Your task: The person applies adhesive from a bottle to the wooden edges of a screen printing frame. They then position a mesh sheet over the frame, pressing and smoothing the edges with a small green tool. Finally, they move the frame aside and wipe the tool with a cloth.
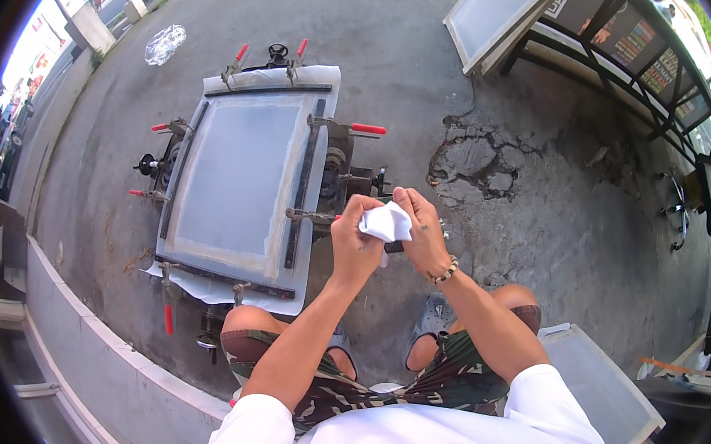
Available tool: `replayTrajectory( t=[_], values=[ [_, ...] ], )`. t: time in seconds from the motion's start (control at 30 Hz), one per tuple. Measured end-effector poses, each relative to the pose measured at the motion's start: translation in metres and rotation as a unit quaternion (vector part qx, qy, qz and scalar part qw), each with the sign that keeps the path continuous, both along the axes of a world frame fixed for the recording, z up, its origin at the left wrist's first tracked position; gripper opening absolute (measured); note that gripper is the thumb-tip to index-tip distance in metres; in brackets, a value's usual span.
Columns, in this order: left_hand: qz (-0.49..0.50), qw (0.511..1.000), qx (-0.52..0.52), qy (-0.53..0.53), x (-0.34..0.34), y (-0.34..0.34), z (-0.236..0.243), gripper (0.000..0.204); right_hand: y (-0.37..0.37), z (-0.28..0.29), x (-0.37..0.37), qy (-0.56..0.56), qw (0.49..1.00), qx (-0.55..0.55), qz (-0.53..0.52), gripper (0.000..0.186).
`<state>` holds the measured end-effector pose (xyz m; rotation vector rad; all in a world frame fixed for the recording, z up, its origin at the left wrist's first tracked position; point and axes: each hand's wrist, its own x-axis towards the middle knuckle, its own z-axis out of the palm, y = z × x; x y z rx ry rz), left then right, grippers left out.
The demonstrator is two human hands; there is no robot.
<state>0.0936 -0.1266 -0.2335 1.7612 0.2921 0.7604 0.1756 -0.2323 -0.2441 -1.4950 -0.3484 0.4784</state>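
Note:
A crumpled white cloth (386, 221) is bunched between my two hands, in front of my knees. My left hand (355, 240) grips its left side with curled fingers. On the right side, my right hand (425, 231) closes on the same cloth, its thumb pointing up. Whether anything lies inside the folds is hidden; a dark piece shows just under the cloth. Left of my hands stands a mesh screen (231, 182) stretched in a low clamping rig, with a red-handled clamp (309, 217) closest to my left hand.
Several red-handled clamps (369, 128) stick out around the rig. Broken concrete (472, 163) lies to the right. Framed screens (501, 6) lean on a black metal rack (603, 77) at the far right. Another framed screen (598, 382) lies near right. Clear plastic (165, 45) sits far left.

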Motion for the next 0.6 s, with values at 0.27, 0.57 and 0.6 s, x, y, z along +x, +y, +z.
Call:
replayTrajectory(
  t=[0.27,0.57,0.6],
  values=[
    [-0.037,0.96,-0.247,0.127,0.005,0.036,0.016,0.007,-0.007,0.008,0.02,0.087,0.992,0.071,-0.064,0.04],
    [-0.031,0.993,-0.105,0.042,-0.002,-0.011,-0.01,0.012,-0.001,0.0,0.009,0.02,0.995,-0.018,-0.093,0.046],
    [-0.019,0.996,-0.077,0.039,0.0,-0.006,-0.013,0.011,-0.002,0.001,0.007,0.0,0.998,-0.022,-0.064,0.047]
  ],
)
